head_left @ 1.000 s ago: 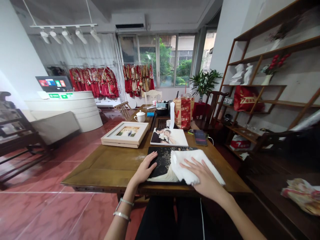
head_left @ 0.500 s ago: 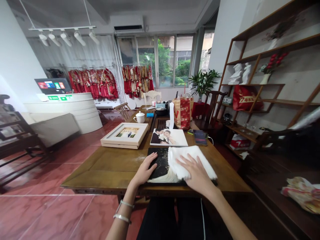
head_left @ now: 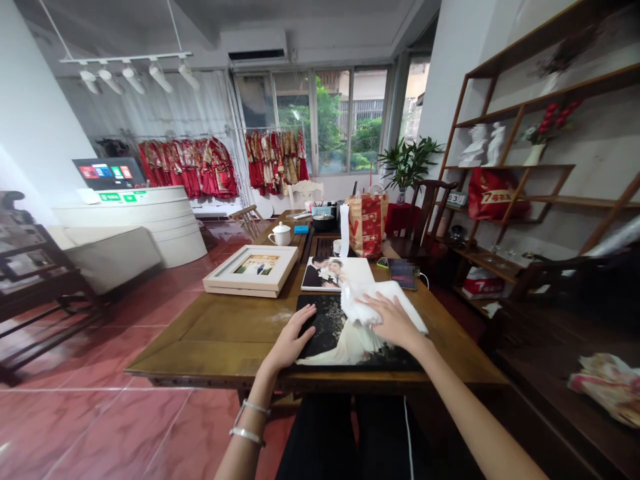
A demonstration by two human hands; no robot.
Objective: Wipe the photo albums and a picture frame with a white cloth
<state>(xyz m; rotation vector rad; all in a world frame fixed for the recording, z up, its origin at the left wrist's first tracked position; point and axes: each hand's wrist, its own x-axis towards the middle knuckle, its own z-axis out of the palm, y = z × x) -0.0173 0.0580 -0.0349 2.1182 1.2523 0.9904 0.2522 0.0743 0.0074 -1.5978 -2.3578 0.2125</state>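
Note:
A dark photo panel (head_left: 320, 333) showing a pale wedding gown lies flat at the near edge of the wooden table. My left hand (head_left: 293, 337) rests on its left edge, fingers stretched out and thumb apart, holding nothing. On the panel's upper right lies a folded white towel (head_left: 407, 303). My right hand (head_left: 390, 320) presses on the towel from above, its fingers bent a little into the cloth. The towel and hand cover the panel's upper right part. Just beyond lies a white-edged wedding photo (head_left: 357, 270), partly behind the towel.
A boxy white picture frame (head_left: 250, 270) lies on the table (head_left: 200, 333) to the left. Farther back are a lidded white cup (head_left: 280, 233), a red-and-tan paper bag (head_left: 367, 227) and a tablet-like device (head_left: 403, 273) with a cable. Wooden shelves (head_left: 525, 167) stand on the right.
My right hand and the white towel have moved away from me, towards the panel's far edge, uncovering more of the gown picture. My left hand stays in place.

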